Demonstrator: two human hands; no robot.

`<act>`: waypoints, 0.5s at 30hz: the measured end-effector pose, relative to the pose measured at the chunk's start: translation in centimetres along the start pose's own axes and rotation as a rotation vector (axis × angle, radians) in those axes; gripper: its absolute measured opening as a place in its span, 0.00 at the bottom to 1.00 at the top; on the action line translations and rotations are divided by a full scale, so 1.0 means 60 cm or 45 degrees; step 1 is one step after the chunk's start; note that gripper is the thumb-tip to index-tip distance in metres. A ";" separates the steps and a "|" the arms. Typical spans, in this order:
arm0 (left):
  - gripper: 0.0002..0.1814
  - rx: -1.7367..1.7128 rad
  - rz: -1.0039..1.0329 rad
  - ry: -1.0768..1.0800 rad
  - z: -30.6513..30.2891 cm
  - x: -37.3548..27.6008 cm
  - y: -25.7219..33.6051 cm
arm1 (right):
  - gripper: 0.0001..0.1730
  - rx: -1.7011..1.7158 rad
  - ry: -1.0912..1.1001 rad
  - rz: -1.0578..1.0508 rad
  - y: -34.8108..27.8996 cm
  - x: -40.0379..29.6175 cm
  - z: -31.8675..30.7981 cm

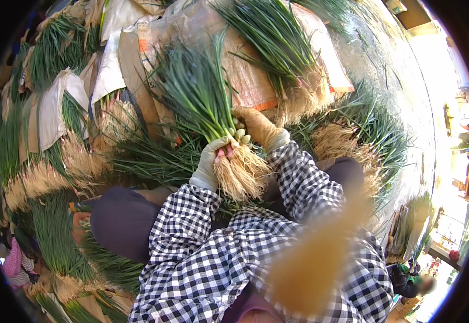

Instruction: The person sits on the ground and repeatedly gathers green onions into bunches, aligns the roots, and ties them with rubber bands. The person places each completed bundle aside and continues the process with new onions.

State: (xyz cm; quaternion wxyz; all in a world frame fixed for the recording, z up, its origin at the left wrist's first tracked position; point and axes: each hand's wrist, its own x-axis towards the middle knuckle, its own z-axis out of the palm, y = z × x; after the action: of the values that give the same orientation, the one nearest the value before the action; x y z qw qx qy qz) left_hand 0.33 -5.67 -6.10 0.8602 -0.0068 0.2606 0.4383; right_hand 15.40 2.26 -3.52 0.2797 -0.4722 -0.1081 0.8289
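Observation:
A bunch of green onions (206, 93) is held in front of me, its leaves pointing away and its pale roots (240, 173) hanging towards my lap. My left hand (210, 159), in a light glove, grips it around the pinkish bulbs from the left. From the right, my gloved right hand (258, 127) closes on the stems just above the bulbs; its fingertips show at the near side. Loose green onions (161, 161) lie beneath and to the left of the bunch. The leaf tips look blurred.
Ahead, another onion bunch (274, 44) rests on a woven plastic sack (242, 80). More rooty onions (343, 145) lie by my right knee. Rows of bunches under sacks (54, 117) fill the left. People (16, 262) (410, 280) are at both sides. A blurred tan object (315, 262) crosses the foreground.

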 end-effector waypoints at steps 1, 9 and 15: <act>0.10 -0.058 -0.017 -0.160 0.017 -0.005 0.006 | 0.12 0.123 -0.185 0.099 0.000 -0.003 -0.018; 0.17 -0.091 0.143 -0.113 0.084 -0.016 0.010 | 0.20 -2.002 0.999 -0.103 -0.056 -0.058 -0.088; 0.21 -0.296 -0.079 -0.318 0.067 -0.013 0.004 | 0.18 -2.215 1.316 -0.593 -0.186 -0.079 -0.138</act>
State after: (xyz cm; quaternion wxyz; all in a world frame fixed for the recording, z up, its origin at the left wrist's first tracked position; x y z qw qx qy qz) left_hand 1.56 -5.13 -2.22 0.8924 -0.0598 0.0987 0.4362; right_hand 28.31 8.00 0.45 0.0077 -0.7762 -0.6245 0.0862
